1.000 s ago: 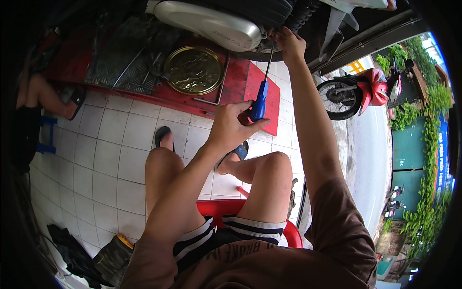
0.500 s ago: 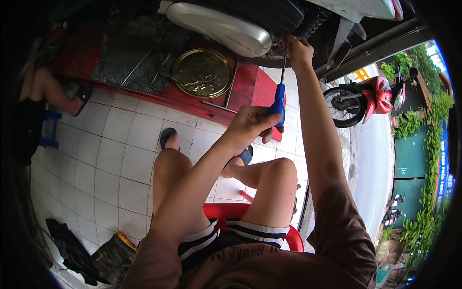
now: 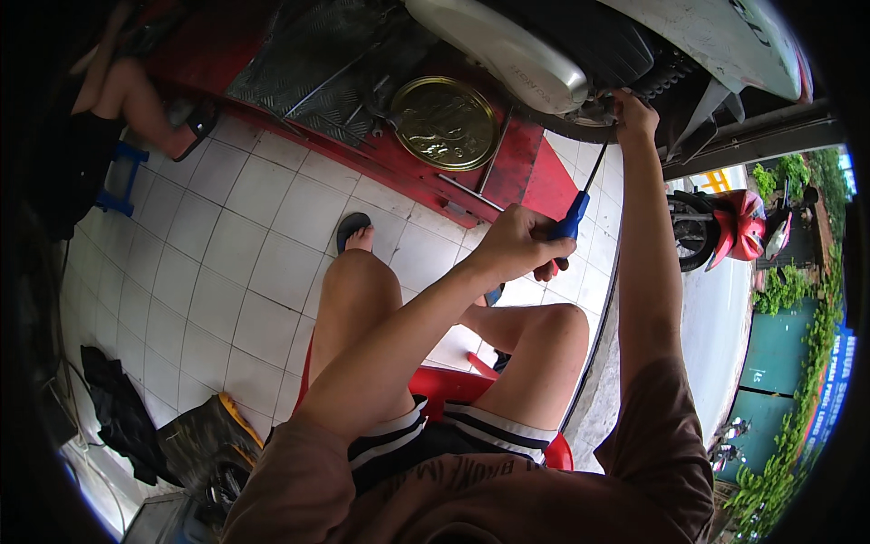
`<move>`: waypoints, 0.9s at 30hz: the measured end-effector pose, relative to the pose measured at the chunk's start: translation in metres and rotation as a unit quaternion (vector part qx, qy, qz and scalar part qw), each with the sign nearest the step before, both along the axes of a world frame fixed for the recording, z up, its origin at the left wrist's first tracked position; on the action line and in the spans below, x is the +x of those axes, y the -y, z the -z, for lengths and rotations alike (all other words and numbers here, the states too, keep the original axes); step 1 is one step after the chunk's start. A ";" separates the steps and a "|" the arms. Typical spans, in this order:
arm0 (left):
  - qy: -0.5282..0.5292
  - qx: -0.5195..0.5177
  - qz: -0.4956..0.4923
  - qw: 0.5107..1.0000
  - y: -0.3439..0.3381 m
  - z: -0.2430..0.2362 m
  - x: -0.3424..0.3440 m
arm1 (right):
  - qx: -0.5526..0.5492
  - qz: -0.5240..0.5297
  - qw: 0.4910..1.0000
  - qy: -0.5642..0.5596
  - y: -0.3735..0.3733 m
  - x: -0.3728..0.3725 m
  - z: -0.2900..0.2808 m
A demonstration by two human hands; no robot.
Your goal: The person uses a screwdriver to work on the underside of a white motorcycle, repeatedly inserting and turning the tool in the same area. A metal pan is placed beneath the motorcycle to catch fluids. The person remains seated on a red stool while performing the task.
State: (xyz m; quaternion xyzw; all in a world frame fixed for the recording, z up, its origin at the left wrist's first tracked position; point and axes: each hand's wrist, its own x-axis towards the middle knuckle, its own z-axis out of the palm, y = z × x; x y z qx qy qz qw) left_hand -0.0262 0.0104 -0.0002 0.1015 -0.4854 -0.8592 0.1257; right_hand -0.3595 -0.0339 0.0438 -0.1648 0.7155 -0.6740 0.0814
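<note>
My left hand point(image 3: 517, 249) is closed on the blue handle of a screwdriver point(image 3: 572, 214), whose long shaft points up toward the underside of a scooter. My right hand point(image 3: 638, 120) reaches up there, fingers bent against metal parts beside the silver engine cover point(image 3: 503, 50); what the fingertips grip, and the screwdriver's tip, are too small or hidden to tell. A black coil spring point(image 3: 663, 83) hangs just right of that hand. Below the scooter, a gold round tray point(image 3: 442, 125) lies on the red platform point(image 3: 562, 177) among metal bars and tools.
I sit on a red plastic stool point(image 3: 453, 385). Another person point(image 3: 140, 109) is at the upper left by a blue stool point(image 3: 118, 181). Dark cloths point(image 3: 122, 422) and cables lie lower left on the tiled floor point(image 3: 236, 218). A red motorbike point(image 3: 736, 222) stands beyond the doorway at the right.
My left thumb, extended one second ago, has wrapped over the screwdriver handle. The whole scene has shifted right in the picture, with the upper part lower; my right hand remains at the scooter's underside.
</note>
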 end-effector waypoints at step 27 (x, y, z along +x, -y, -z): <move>0.043 -0.028 -0.031 0.998 0.015 0.007 -0.001 | -0.168 -0.087 0.961 0.204 -0.004 -0.021 0.013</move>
